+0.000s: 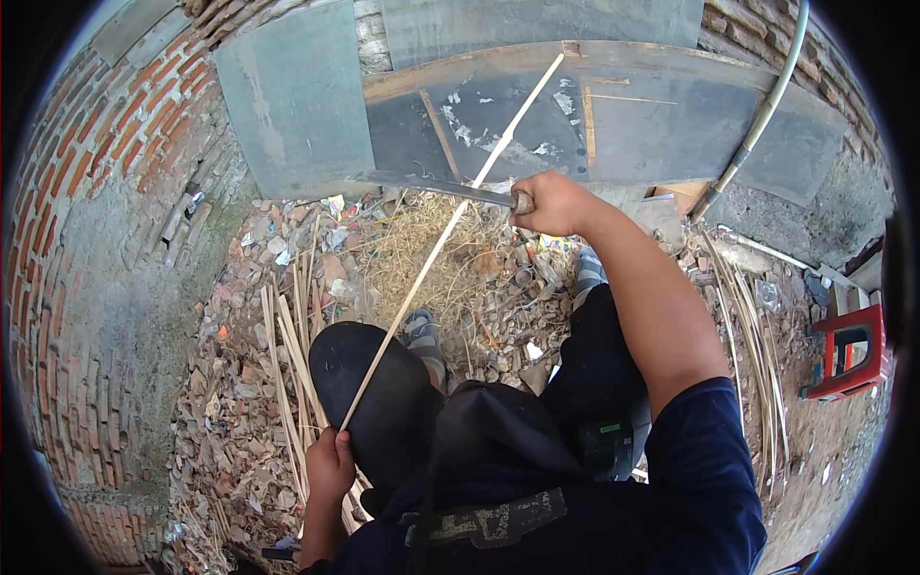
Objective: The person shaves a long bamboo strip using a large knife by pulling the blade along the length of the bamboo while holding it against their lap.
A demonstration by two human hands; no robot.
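My left hand (331,464), low at the left by my thigh, is closed round the near end of a long, thin bamboo strip (420,285). The strip slants up and away to the right, with a thicker node along its far part. In my right hand (553,203), stretched out ahead, is the handle of a large knife (412,181), its long dark blade pointing left. Blade and strip cross a short way left of my right fist; whether the edge bites into the strip I cannot tell. Under the crossing lies a heap of pale shavings (431,251).
More bamboo strips (289,355) lie beside my left leg, and another bundle (752,345) to the right. Rubble (230,422) covers the ground. A brick wall (86,316) rises at left, grey panels (297,105) ahead. A red plastic stool (851,353) and a leaning pole (757,125) are at right.
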